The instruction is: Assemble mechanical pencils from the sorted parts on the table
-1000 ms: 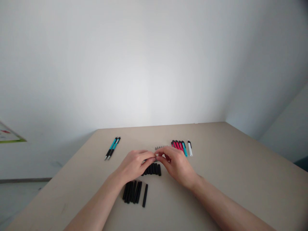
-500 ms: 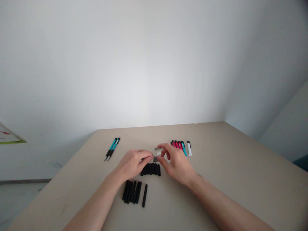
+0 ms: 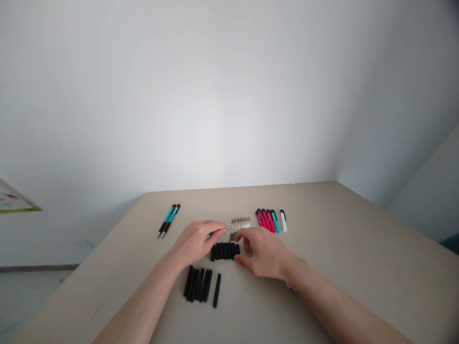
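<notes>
My left hand point(image 3: 199, 241) is closed in a pinch on a thin pen refill point(image 3: 230, 228), whose slim pale metallic end sticks out to the right past the fingertips. My right hand point(image 3: 261, 251) has thumb and fingers apart with nothing visible between them. Its thumb is beside the right end of a row of short black rubber pen grips point(image 3: 225, 251); whether it touches them I cannot tell. Small springs point(image 3: 233, 236) lie just above that row, partly hidden by the right fingers. Behind them are clear plastic pieces point(image 3: 244, 226) and a row of metal cone tips point(image 3: 241, 220).
Longer black tubes point(image 3: 197, 284) lie nearest me, one black tube point(image 3: 217, 290) apart. Two assembled turquoise pens point(image 3: 168, 220) rest at the back left. Pink barrels point(image 3: 265, 220), a turquoise barrel point(image 3: 275, 221) and a white barrel point(image 3: 283, 220) are back right. Thin metallic parts point(image 3: 292, 289) show under my right forearm.
My right hand has drawn away from the left fingertips, down and toward me, and its fingers have spread. The left hand keeps its pinch, and the refill's end now shows.
</notes>
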Demonstrator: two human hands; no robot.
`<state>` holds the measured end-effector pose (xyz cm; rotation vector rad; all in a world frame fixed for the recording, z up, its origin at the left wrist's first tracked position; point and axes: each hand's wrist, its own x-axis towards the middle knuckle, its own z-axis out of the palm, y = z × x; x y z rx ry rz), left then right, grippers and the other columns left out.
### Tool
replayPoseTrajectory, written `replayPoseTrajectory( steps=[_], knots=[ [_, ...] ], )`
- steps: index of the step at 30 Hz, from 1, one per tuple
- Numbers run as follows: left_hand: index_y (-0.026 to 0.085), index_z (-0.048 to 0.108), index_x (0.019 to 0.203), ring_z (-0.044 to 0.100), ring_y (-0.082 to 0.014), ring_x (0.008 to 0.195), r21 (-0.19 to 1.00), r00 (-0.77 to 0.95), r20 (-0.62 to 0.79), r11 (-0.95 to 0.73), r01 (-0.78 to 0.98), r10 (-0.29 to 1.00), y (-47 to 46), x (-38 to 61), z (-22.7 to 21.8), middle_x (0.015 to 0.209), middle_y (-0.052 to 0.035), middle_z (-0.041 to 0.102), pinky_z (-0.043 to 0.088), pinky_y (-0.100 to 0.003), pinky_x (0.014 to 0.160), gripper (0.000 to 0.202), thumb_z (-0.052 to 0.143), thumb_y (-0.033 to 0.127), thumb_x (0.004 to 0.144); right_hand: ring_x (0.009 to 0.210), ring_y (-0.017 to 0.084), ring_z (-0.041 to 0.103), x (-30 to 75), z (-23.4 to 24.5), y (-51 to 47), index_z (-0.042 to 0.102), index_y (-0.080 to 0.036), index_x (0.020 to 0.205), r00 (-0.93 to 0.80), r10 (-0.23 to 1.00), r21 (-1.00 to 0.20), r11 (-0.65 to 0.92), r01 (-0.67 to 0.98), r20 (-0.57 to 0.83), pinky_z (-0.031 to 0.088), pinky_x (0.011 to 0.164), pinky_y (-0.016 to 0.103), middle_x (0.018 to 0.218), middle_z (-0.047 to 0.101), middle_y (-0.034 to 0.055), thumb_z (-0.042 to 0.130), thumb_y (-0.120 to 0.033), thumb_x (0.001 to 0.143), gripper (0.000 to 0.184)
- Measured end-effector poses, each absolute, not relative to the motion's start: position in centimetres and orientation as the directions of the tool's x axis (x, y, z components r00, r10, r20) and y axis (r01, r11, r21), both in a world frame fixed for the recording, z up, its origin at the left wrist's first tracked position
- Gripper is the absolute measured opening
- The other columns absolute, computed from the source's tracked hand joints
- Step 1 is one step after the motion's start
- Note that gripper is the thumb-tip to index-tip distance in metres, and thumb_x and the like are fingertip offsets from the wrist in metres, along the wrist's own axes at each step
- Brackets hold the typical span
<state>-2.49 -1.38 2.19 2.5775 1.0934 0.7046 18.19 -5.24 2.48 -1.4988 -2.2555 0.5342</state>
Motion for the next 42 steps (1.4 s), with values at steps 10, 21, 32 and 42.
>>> replayPoseTrajectory(
  steps=[10,21,32,42],
  knots=[
    [0.021,0.069,0.094,0.064,-0.0155,0.080,0.410,0.593,0.326,-0.676,0.613,0.736,-1.5,-2.4,2.4,0.089,-0.0024,0.071,0.048,-0.025,0.074,0.028,0.042,0.029,0.095,0.064,0.014,0.056,18.1,2.1,-5.4,0.069,-0.021,0.088,-0.495,0.840,-0.508,0.533,0.677,0.222,0.037,0.061,0.024,0.068,0.065,-0.0003,0.062,-0.019,0.075,0.014],
    [0.021,0.067,0.093,0.064,-0.0164,0.085,0.427,0.595,0.307,-0.666,0.611,0.743,-1.5,-2.6,2.6,0.094,-0.0020,0.071,0.047,-0.026,0.079,0.030,0.040,0.033,0.096,0.068,0.013,0.058,16.5,2.1,-7.1,0.072,-0.025,0.090,-0.795,0.559,-0.432,0.793,0.429,0.236,0.038,0.061,0.021,0.076,0.067,-0.0019,0.058,-0.015,0.081,0.019],
    [0.021,0.066,0.092,0.063,-0.0159,0.082,0.426,0.586,0.294,-0.653,0.626,0.755,-1.4,-2.7,2.3,0.089,-0.0023,0.071,0.047,-0.025,0.077,0.029,0.040,0.033,0.096,0.078,0.015,0.056,16.7,2.9,-7.1,0.070,-0.024,0.084,-0.783,0.594,-0.380,0.778,0.500,0.185,0.038,0.066,0.024,0.084,0.060,0.0008,0.063,-0.019,0.077,0.011],
    [0.022,0.067,0.093,0.063,-0.0162,0.082,0.405,0.583,0.308,-0.658,0.634,0.752,-1.2,-2.8,2.0,0.090,-0.0020,0.071,0.047,-0.025,0.077,0.026,0.043,0.031,0.095,0.078,0.017,0.057,17.1,2.6,-5.9,0.058,-0.018,0.091,-0.613,0.765,-0.395,0.634,0.665,0.195,0.034,0.064,0.025,0.087,0.064,0.0040,0.051,-0.009,0.081,0.015]
  ],
)
